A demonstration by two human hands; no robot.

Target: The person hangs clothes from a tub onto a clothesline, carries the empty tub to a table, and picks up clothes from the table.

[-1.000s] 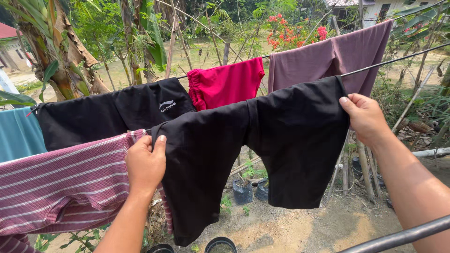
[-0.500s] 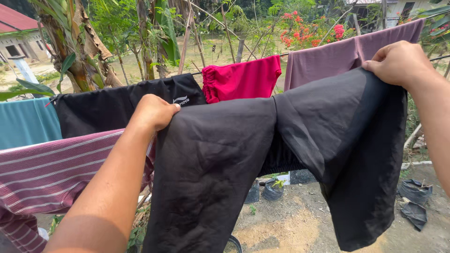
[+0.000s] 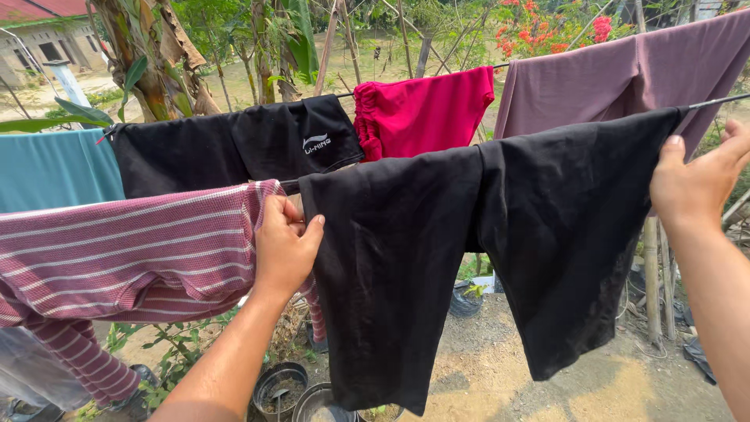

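A black garment [image 3: 437, 242] hangs spread over the near clothesline [image 3: 715, 100], its two halves drooping toward the ground. My left hand [image 3: 285, 248] is at the garment's left top edge, fingers curled around the cloth where it meets the line, beside a maroon striped shirt [image 3: 133, 242]. At the garment's right edge is my right hand [image 3: 695, 184], thumb raised and fingers spread, touching the edge without a clear grip.
On the far line hang a teal cloth [image 3: 51, 168], a black garment with a white logo [image 3: 234, 144], a red piece [image 3: 426, 105] and a mauve cloth [image 3: 617, 74]. Black pots [image 3: 285, 387] stand on the sandy ground below. A wooden post [image 3: 652, 281] rises at the right.
Both hands had lifted the black garment high; it is now lowered and draped flat over the line. My right hand has dropped to the right edge and loosened its fingers.
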